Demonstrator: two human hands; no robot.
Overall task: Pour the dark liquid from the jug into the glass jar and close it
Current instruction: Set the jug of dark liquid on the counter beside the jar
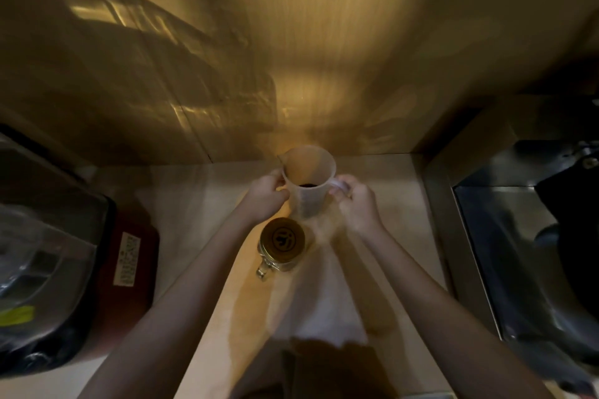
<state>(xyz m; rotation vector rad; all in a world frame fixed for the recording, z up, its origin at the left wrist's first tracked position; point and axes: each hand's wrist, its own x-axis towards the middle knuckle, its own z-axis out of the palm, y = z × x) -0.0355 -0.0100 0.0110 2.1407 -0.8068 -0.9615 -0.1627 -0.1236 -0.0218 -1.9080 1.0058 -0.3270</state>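
Observation:
A translucent plastic jug (308,183) stands upright near the back wall, a little dark liquid showing at its bottom. My left hand (265,195) cups the jug's left side, and my right hand (356,201) grips its handle on the right. Just in front of the jug sits the glass jar (281,248), a handled mug-style jar with a gold lid (282,239) on its mouth. The jar's handle points toward the near left. Neither hand touches the jar.
A red and black appliance (129,256) with a white label sits at the left, under a clear plastic bag (35,253). A steel sink (525,236) with dark items in it lies at the right. A wooden wall (291,42) rises behind the light counter (382,269).

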